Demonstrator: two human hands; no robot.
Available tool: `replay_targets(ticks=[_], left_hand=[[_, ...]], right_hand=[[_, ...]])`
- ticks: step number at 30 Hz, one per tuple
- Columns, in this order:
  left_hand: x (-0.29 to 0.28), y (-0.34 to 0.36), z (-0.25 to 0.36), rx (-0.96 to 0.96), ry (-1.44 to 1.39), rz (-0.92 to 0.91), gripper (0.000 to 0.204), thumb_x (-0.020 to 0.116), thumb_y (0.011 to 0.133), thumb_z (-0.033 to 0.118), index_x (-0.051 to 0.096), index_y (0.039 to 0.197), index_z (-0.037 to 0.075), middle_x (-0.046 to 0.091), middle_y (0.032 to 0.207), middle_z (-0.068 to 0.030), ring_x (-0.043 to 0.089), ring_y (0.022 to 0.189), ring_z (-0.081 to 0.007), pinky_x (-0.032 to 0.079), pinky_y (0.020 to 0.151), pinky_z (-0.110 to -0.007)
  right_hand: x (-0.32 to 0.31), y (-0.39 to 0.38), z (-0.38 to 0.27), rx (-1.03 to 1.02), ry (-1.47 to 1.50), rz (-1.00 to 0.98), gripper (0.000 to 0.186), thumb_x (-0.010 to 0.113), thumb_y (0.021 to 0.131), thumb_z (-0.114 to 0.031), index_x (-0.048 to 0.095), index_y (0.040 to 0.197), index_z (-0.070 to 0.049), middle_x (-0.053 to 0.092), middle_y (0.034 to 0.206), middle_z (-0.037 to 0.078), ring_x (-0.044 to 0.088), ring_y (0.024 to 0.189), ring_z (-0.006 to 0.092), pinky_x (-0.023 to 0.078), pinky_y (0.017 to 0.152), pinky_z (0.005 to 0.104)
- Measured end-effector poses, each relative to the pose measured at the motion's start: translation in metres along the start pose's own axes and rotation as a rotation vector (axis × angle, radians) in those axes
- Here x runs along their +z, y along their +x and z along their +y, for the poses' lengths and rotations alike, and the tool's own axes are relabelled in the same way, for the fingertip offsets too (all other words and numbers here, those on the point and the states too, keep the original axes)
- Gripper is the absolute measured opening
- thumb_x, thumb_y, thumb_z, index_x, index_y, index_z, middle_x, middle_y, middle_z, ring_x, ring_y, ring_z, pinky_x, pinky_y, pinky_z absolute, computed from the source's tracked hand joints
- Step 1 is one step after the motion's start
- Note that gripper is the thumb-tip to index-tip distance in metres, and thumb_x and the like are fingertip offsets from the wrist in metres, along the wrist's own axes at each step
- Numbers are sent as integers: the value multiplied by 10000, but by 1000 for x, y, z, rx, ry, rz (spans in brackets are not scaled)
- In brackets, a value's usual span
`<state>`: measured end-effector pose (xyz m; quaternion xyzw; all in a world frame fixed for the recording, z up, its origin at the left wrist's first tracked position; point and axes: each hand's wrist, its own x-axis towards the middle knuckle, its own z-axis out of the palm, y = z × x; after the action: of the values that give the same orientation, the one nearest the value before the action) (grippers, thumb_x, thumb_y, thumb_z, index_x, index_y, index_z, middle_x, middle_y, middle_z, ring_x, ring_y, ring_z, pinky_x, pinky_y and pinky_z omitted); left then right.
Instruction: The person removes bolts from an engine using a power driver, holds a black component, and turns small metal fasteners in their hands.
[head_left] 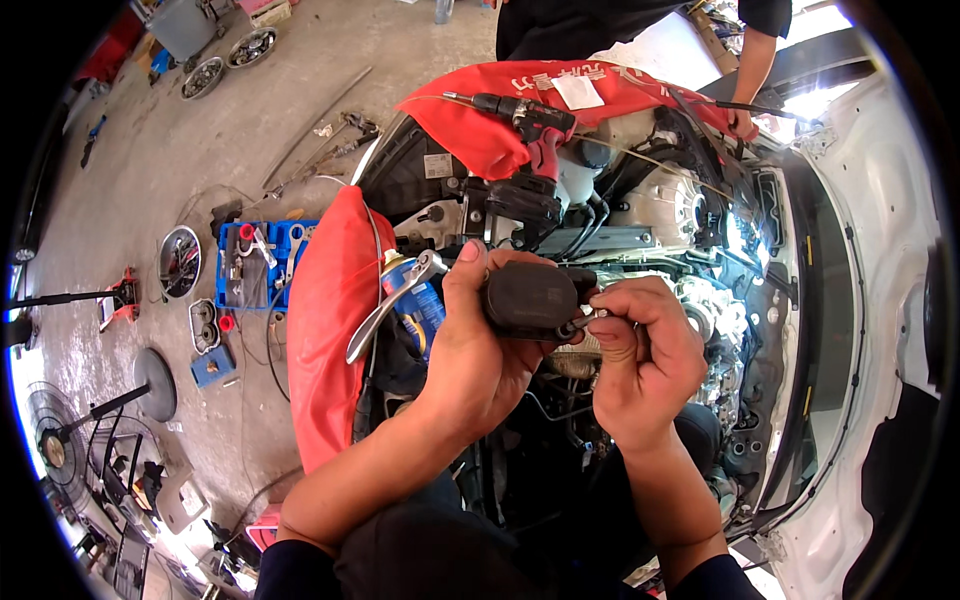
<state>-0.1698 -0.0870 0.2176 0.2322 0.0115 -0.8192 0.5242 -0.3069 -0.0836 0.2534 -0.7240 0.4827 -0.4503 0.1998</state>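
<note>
My left hand [468, 350] is closed round a black rounded plastic part [530, 298], held up over the engine bay. Against its lower right edge, my right hand [650, 350] pinches a small metal piece that looks like a bolt [590, 318] between thumb and forefinger. Fingers hide part of both. Just left of my left hand lie a chrome ratchet wrench [378, 325] and a blue-and-yellow spray can [420, 305]. Beyond the black part, a cordless drill [540, 140] with a pink-and-black body rests across the front of the bay.
Red fender covers [325, 330] drape the car's edges. A co-worker's hand [742, 122] is at the far right. On the floor at left are a blue tool case [240, 285], a metal bowl [180, 262] of small parts and a fan [55, 445]. The white hood [870, 300] stands at right.
</note>
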Motion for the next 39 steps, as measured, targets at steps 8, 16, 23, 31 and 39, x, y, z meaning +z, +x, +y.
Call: replay_targets(ticks=[8, 16, 23, 31, 39], left_hand=[[0, -2, 0, 98, 119, 71, 522, 290, 1003, 501, 543, 1006, 44, 606, 919, -84, 612, 850, -177, 519, 769, -329], [-11, 2, -7, 109, 129, 182, 455, 350, 995, 466, 543, 985, 54, 630, 943, -118, 637, 887, -242, 528, 789, -384], [-5, 2, -7, 194, 327, 191, 437, 317, 1018, 419, 545, 980, 49, 624, 924, -115, 628, 878, -222, 519, 777, -371], [-2, 5, -4, 59, 185, 386, 510, 296, 1022, 424, 579, 960, 4, 625, 844, -74, 612, 735, -176, 498, 670, -293], [-19, 15, -11, 20, 128, 582, 403, 403, 995, 404, 588, 971, 47, 652, 869, -67, 639, 767, -204, 513, 721, -362]], right_hand=[[4, 1, 0, -175, -168, -76, 168, 754, 722, -33, 639, 839, 6, 618, 775, 100, 574, 640, 248, 461, 548, 323], [13, -10, 8, -159, -314, -134, 215, 712, 697, 66, 646, 899, 28, 603, 807, 102, 571, 667, 245, 467, 566, 329], [6, -4, 5, 73, -211, -139, 139, 695, 750, 36, 632, 872, 19, 627, 799, 136, 614, 679, 298, 495, 606, 342], [13, -13, 12, -90, -325, -266, 346, 749, 680, -10, 615, 995, 43, 585, 890, 130, 577, 767, 289, 488, 637, 364], [15, -12, 26, -199, -549, -543, 420, 718, 698, -71, 573, 1062, 82, 527, 909, 137, 539, 831, 294, 499, 698, 347]])
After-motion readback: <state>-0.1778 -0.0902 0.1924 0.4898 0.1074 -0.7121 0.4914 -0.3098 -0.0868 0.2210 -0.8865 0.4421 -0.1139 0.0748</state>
